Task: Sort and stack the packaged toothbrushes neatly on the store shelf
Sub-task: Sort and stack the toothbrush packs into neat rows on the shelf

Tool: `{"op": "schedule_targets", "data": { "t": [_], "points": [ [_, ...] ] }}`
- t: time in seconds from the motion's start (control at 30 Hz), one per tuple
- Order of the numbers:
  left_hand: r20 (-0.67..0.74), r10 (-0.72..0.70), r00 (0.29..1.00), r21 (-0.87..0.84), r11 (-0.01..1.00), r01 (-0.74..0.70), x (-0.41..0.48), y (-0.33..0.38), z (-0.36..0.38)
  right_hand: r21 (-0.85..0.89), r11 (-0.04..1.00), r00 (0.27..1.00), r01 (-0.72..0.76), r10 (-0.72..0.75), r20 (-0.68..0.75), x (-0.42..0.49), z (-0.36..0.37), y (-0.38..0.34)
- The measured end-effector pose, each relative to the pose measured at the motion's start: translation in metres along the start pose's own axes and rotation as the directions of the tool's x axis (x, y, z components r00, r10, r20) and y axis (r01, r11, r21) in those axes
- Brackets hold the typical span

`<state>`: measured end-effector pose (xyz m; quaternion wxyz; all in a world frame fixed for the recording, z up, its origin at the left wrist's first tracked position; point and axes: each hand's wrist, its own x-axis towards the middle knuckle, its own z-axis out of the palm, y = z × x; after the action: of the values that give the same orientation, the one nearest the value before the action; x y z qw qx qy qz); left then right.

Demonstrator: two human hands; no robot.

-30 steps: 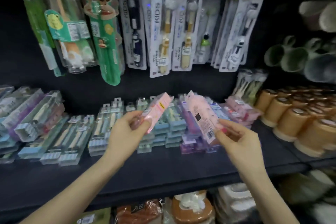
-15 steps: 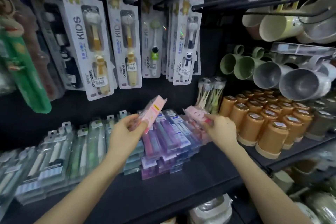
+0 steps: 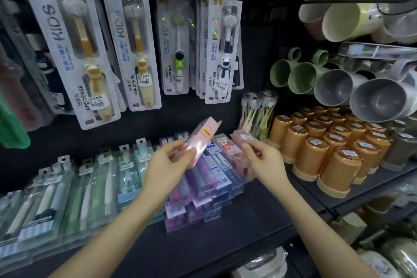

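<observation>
Head view: my left hand (image 3: 167, 162) grips a tilted pink toothbrush box (image 3: 204, 137); my right hand (image 3: 264, 160) pinches another pink pack (image 3: 242, 139) atop a stack on the shelf (image 3: 248, 221).

Shelf: black (image 3: 237, 228), flat, fronted by a bare strip.
Left: green packs (image 3: 90, 187) lying flat in side-by-side rows.
Middle: purple packs (image 3: 203, 194) piled in stacks.
Right: pink packs (image 3: 237, 153), stacked.
Far right: orange cups (image 3: 316, 156) in rows.
</observation>
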<state>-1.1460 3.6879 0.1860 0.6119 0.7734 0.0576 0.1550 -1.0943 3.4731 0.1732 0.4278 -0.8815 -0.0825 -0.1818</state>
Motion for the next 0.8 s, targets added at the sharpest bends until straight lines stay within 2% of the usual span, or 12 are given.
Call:
{"op": "schedule_targets", "data": {
  "t": [0.07,0.13,0.3,0.4,0.47,0.53,0.63,0.7,0.8],
  "points": [
    [0.043,0.042,0.998,0.018,0.999,-0.043,-0.002,0.002,0.011,0.308,0.941,0.989,-0.141,0.121,0.084,-0.004,-0.004,-0.018],
    [0.084,0.102,0.991,0.056,0.993,-0.107,-0.007,0.005,0.025,0.497,0.821,0.956,-0.279,0.188,0.227,-0.01,-0.003,-0.032],
    [0.163,0.257,0.953,0.156,0.947,-0.282,-0.016,0.009,0.053,0.684,0.63,0.929,-0.368,0.222,0.295,-0.018,-0.008,-0.043],
    [0.204,0.397,0.895,0.313,0.84,-0.444,-0.016,0.01,0.062,0.714,0.545,0.896,-0.441,0.31,0.317,-0.017,-0.013,-0.037],
    [0.276,0.434,0.858,0.385,0.768,-0.512,-0.016,0.012,0.067,0.723,0.528,0.889,-0.446,0.359,0.286,-0.012,-0.017,-0.028],
    [0.33,0.438,0.837,0.485,0.681,-0.548,-0.013,0.01,0.067,0.7,0.577,0.889,-0.421,0.414,0.194,-0.001,-0.025,-0.017],
    [0.363,0.355,0.861,0.704,0.501,-0.503,-0.001,-0.003,0.055,0.567,0.736,0.904,-0.371,0.427,0.038,0.025,-0.036,0.01],
    [0.376,0.258,0.89,0.777,0.435,-0.455,0.007,-0.011,0.044,0.437,0.831,0.928,-0.344,0.373,0.021,0.042,-0.037,0.022],
    [0.405,0.149,0.902,0.822,0.374,-0.43,0.013,-0.017,0.033,0.26,0.916,0.951,-0.306,0.304,0.049,0.063,-0.025,0.029]
  ]
}}
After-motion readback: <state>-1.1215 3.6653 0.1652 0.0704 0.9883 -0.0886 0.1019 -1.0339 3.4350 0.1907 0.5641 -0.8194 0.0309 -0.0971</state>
